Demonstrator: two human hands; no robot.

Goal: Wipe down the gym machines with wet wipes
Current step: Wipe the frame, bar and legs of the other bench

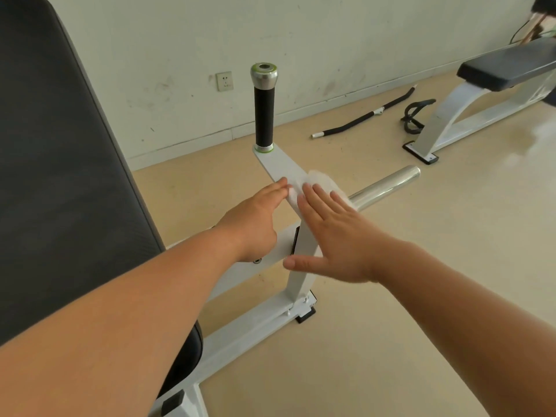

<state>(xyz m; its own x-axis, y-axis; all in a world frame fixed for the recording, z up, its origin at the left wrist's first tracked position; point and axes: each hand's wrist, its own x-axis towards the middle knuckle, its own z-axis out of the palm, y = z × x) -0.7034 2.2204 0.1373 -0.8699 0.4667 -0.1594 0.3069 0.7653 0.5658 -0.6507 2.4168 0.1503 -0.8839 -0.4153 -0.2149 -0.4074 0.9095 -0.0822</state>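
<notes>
Both our hands are flat and grasp nothing: the left hand [255, 219] rests on the white plate [276, 164], and the right hand [334, 233] presses the wet wipe [316, 182] under its fingertips. If we push too hard, the wipe may slip off the narrow plate.

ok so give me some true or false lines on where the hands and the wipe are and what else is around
1. The right hand presses the wipe onto the white arm with straight fingers. True.
2. The left hand grips the black handle. False: it touches the edge of the white arm, and the handle stands upright with nothing on it.
3. A curved bar lies on the floor. True.
4. The wipe is draped over the bench. False: it sits on the white arm under the right hand's fingers.
5. Something is plugged into the wall socket. False: nothing is plugged in.
</notes>
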